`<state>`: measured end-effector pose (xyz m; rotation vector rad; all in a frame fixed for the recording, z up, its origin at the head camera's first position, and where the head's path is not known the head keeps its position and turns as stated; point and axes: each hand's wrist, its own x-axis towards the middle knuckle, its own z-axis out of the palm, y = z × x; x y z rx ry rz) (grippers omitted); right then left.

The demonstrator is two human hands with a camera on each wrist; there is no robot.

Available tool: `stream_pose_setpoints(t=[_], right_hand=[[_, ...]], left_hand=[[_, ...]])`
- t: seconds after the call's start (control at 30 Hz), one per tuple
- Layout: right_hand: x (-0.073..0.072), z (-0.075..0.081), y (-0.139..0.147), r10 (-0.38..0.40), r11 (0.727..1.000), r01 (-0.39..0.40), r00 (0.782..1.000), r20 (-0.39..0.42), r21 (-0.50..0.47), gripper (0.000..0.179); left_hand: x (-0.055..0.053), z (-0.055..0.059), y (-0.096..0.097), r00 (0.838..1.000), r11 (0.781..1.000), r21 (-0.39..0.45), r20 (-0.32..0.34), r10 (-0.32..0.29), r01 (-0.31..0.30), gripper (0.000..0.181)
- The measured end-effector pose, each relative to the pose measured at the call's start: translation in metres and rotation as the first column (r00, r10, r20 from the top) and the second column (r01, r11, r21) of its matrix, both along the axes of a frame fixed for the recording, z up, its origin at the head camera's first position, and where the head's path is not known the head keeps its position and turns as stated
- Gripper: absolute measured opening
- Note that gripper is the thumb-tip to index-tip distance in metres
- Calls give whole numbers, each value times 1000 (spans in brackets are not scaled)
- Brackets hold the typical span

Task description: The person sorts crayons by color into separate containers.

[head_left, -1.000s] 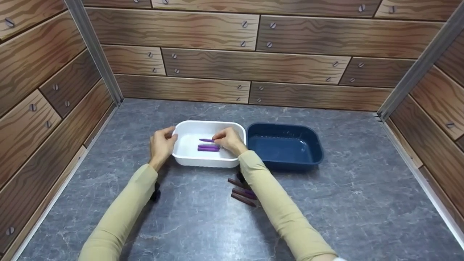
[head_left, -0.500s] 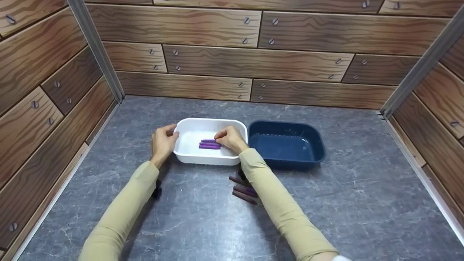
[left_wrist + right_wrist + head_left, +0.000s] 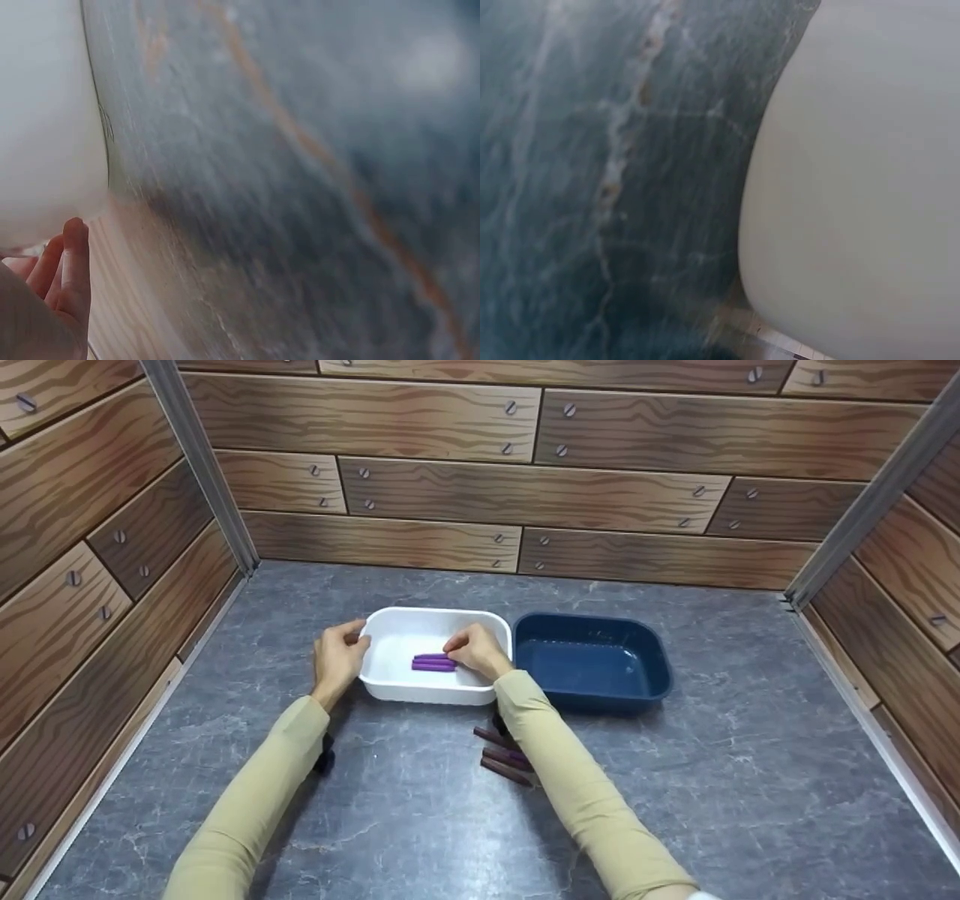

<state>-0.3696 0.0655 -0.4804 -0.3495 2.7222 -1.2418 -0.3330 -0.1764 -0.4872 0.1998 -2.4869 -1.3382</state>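
Observation:
In the head view, a white tub [image 3: 435, 693] stands in front of me with several purple crayons [image 3: 433, 667] side by side on its floor. My right hand [image 3: 478, 649] reaches over the near right corner and pinches the right end of the rearmost purple crayon [image 3: 430, 656], which lies close against the others. At the left end, my left hand [image 3: 337, 660] grips the tub's rim between thumb and fingers. The left wrist view shows fingers [image 3: 75, 270] against the tub's outer wall. In the right wrist view only the tub's wall shows; the hand is hidden.
A dark blue tub [image 3: 600, 701] stands right beside the white one. Several brown crayons [image 3: 506, 771], with a purple one [image 3: 517, 756] among them, lie on the grey marbled table [image 3: 405, 825], partly under my right forearm. Wood-patterned walls [image 3: 420, 487] enclose the table.
My right hand has drawn the rearmost purple crayon towards the others, closing the gap between them. The left hand has stayed on the rim. The head view has shifted slightly.

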Motion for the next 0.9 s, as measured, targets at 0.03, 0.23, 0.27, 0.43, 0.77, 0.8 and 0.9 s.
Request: stream_pose_setpoints(t=[0.03,0.23,0.27,0.43,0.77,0.8,0.9], right_hand=[[0,0,0,-2,1000,2,1000,0,3,15],[1,0,1,-11,1000,11,999,34,-18,16],[1,1,1,-14,1000,15,999,39,-25,16],[0,3,1,-39,997,42,998,39,-70,16],[1,9,6,-23,966,40,997,70,-256,22],[2,10,7,-11,961,30,997,70,-273,23],[6,15,9,23,956,-8,999,49,-293,25]], left_hand=[[0,0,0,1000,1000,-2,1,-1,1,35],[-1,-2,1,1000,1000,-21,27,2,-1,36],[-1,-2,1,1000,1000,-23,28,3,-2,36],[-2,-1,1,1000,1000,-25,12,9,-9,36],[-3,0,2,1000,1000,-30,3,1,-1,35],[-2,0,2,1000,1000,-28,4,3,-3,35],[0,-1,0,1000,1000,-17,2,9,-9,35]])
